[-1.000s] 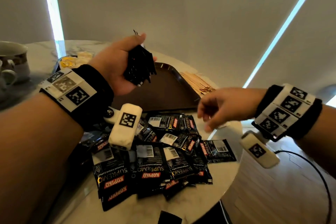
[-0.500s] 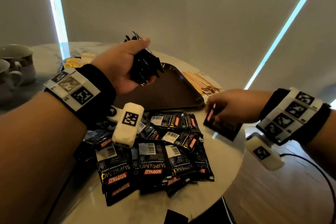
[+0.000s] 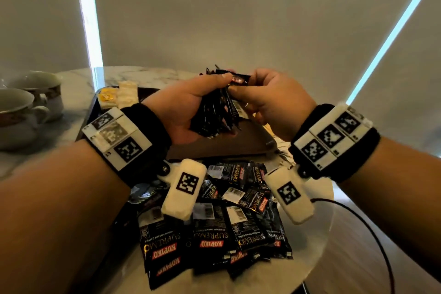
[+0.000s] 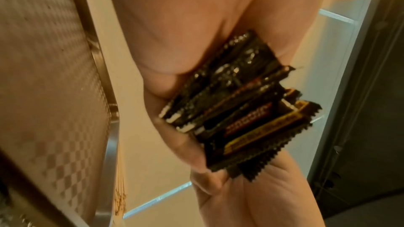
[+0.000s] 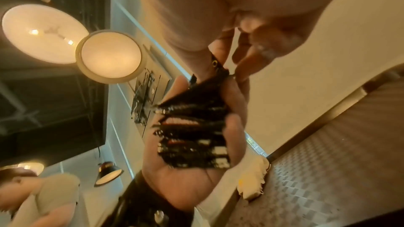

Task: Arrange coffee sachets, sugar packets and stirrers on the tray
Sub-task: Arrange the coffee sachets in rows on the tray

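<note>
My left hand (image 3: 191,102) grips a thick stack of black coffee sachets (image 3: 214,117) on edge, above the brown tray (image 3: 229,148). My right hand (image 3: 245,86) pinches one more sachet (image 3: 238,79) between thumb and fingers, pressed against the stack's right side. The left wrist view shows the stack (image 4: 229,106) fanned in the palm; the right wrist view shows it (image 5: 192,132) too. A loose pile of sachets (image 3: 226,229) lies on the marble table in front of the tray. White sugar packets (image 3: 127,94) sit in the tray's far left corner. Wooden stirrers (image 4: 120,187) lie beside the tray's right rim.
Two china cups (image 3: 21,114) stand at the table's left. A yellow packet (image 3: 106,96) lies next to the sugar packets. A black cable (image 3: 372,229) hangs off the table's right edge, where the round top ends close to the pile.
My right hand took a sachet from the table's right edge and lifted it to the stack. My left hand stayed raised over the tray with the stack.
</note>
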